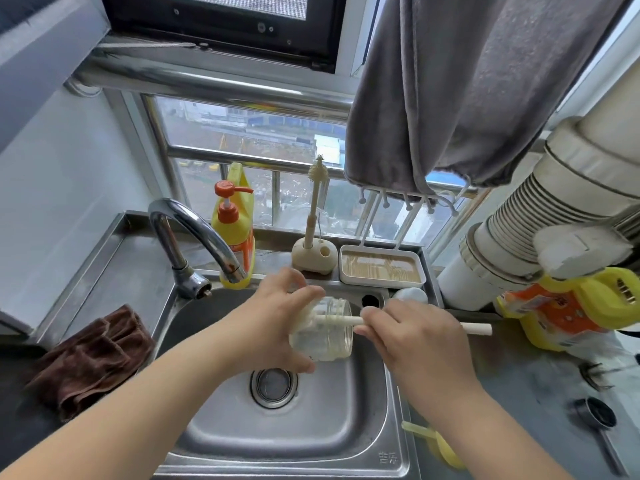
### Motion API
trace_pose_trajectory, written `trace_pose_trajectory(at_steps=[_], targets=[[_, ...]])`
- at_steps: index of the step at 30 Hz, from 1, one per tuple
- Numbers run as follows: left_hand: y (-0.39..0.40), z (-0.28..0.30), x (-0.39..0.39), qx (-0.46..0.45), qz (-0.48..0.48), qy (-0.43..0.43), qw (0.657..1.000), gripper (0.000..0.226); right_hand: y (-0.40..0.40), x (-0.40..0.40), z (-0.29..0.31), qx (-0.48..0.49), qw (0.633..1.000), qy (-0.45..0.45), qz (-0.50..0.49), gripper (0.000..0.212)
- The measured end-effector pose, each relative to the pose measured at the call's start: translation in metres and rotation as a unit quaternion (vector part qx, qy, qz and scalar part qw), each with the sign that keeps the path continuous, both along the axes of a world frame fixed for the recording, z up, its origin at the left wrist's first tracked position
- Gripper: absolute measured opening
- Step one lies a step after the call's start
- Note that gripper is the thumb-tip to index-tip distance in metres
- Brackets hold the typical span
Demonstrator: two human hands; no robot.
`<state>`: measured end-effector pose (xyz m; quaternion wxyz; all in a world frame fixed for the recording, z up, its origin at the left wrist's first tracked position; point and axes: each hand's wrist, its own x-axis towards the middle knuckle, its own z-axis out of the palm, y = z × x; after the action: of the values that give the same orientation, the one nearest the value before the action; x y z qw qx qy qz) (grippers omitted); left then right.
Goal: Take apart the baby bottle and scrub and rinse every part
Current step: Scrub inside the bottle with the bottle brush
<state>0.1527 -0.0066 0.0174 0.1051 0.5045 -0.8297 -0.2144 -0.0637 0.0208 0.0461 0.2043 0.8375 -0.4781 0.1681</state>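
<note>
head view: only one camera, so everything's placed off the sink (360, 441)
bottle body: clear bottle (329, 332) tipped on its side over the sink, right above the drain (273, 383), open threaded mouth facing the right hand
left hand: left hand (277, 317) wrapped around the closed end of the bottle, fingers curled over the top and thumb under it, so it's gripping it solid
right hand: right hand (408, 332) pinching the cream handle of the bottle brush (337, 320), brush head pushed in through the mouth, handle end sticking out toward the counter on the sink's right
tap: faucet (194, 233) at the sink's back left, can't see any water running
step: looks like mid-scrub on the inside of the bottle body, already separated from its top
other parts: a yellowish piece (440, 445) sits on the sink's right rim, can't tell what it is
next: I'd guess work the brush in and out with a twist, then rinse under the faucet and move on to the other parts
</note>
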Motion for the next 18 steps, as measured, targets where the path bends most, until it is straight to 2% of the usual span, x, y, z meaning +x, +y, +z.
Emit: trace_pose_trajectory(at_steps=[3, 7, 10, 13, 18], targets=[[0.005, -0.001, -0.002, 0.018, -0.020, 0.010, 1.000, 0.100, -0.003, -0.003, -0.002, 0.056, 0.998, 0.025, -0.016, 0.035], [0.010, 0.004, 0.006, 0.019, 0.010, 0.066, 0.998, 0.100, -0.007, -0.027, 0.011, 0.173, 0.980, -0.006, -0.103, 0.042], [0.009, 0.008, -0.002, 0.017, 0.013, 0.066, 0.998, 0.102, -0.007, -0.019, 0.015, 0.190, 0.977, -0.009, -0.096, 0.039], [0.009, 0.008, -0.005, 0.001, -0.006, 0.035, 0.999, 0.098, -0.009, -0.002, 0.008, 0.249, 0.962, 0.002, -0.108, 0.039], [0.008, 0.003, 0.003, 0.001, 0.042, 0.060, 0.997, 0.097, -0.013, -0.015, 0.014, 0.239, 0.962, 0.008, -0.128, 0.040]])
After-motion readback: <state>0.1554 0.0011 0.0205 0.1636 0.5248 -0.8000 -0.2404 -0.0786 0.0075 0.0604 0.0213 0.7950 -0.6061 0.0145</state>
